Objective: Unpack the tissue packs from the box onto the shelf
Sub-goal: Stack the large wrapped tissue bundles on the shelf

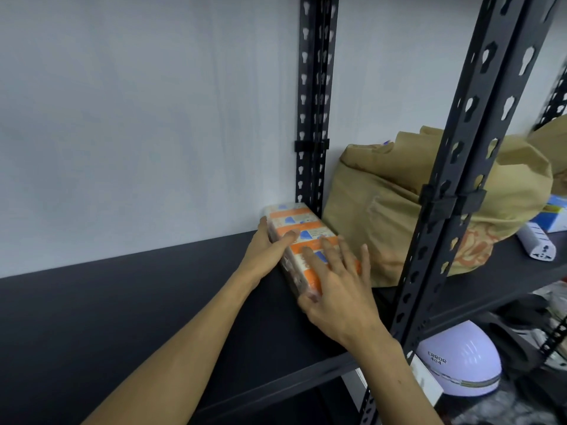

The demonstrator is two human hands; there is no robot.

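A long tissue pack (pixel 302 240), wrapped in clear film with orange and blue printing, lies flat on the dark shelf (pixel 129 302), its far end against the white wall (pixel 138 118) and close to the rear black upright (pixel 313 102). The left hand (pixel 267 256) presses against the pack's left side, thumb laid over the top edge, fingers mostly straight. The right hand (pixel 340 283) rests flat on top of the pack with fingers spread and straight, its thumb at the pack's near end. Neither hand curls round the pack.

The shelf board is matt black and runs left along the wall. A second perforated black post (pixel 460 179) stands at the front right. Just right of the pack, behind that post, sits a large tan cloth bundle (pixel 383 210) on the neighbouring shelf board. Farther right lie a white power adapter (pixel 537 243) and a blue and white box (pixel 557 216). On the level below, a pale lilac helmet (pixel 460 360) bears the words "ERROR 404".
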